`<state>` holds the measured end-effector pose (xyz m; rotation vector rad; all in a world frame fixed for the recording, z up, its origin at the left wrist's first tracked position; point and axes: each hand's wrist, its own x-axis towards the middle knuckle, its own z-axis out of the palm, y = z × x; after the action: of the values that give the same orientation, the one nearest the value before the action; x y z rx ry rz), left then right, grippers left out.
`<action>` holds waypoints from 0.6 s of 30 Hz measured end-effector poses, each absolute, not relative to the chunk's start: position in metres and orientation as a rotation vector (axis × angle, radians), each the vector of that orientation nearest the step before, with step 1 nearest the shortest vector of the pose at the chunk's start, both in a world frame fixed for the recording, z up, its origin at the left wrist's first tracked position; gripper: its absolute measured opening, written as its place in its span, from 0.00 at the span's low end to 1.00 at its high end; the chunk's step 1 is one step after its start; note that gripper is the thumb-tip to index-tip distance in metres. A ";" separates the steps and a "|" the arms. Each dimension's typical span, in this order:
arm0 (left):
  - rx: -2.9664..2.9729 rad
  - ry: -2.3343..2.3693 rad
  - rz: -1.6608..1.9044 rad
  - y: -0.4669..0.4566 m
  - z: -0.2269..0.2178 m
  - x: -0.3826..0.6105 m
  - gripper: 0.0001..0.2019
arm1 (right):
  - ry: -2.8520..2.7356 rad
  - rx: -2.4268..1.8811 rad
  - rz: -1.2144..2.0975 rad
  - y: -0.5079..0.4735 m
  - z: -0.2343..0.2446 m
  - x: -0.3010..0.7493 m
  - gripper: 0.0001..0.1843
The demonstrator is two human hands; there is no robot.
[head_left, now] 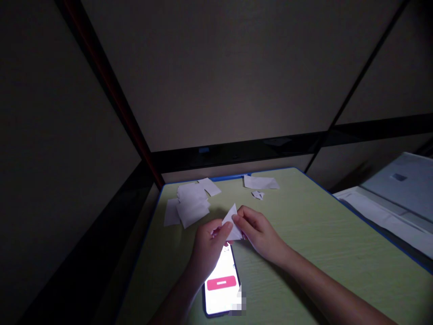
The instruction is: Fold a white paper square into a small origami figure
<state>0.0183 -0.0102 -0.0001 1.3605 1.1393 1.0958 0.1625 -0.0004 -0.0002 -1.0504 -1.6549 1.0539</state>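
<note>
Between my two hands is a small piece of white paper [233, 229], folded to a pointed tip at the top. My left hand [210, 241] pinches its left side with the thumb on top. On the other side, my right hand [257, 229] grips the paper's right edge between thumb and fingers. Some fingertips are hidden behind the paper. Just below the hands lies a phone [221, 298] with a bright white screen and a red button, partly covered by my left hand and wrist.
The green table [297, 216] has a blue rim. A stack of white paper sheets [192, 205] lies at its back left. Toward the back right are a paper strip [260, 182] and a small folded paper piece [257, 195]. A pale box [399, 180] stands beyond the right edge.
</note>
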 end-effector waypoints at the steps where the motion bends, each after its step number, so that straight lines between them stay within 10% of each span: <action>1: 1.359 1.134 1.090 -0.011 0.000 0.018 0.12 | -1.649 -1.040 1.064 -0.001 0.000 0.162 0.15; 18: 1.463 1.357 1.203 -0.011 0.003 0.014 0.15 | -1.817 -1.078 0.902 -0.004 -0.008 0.157 0.19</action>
<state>0.0140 -0.0112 0.0033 1.4629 1.3570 1.2030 0.1567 -0.0044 -0.0079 -1.0777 -1.8168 0.9019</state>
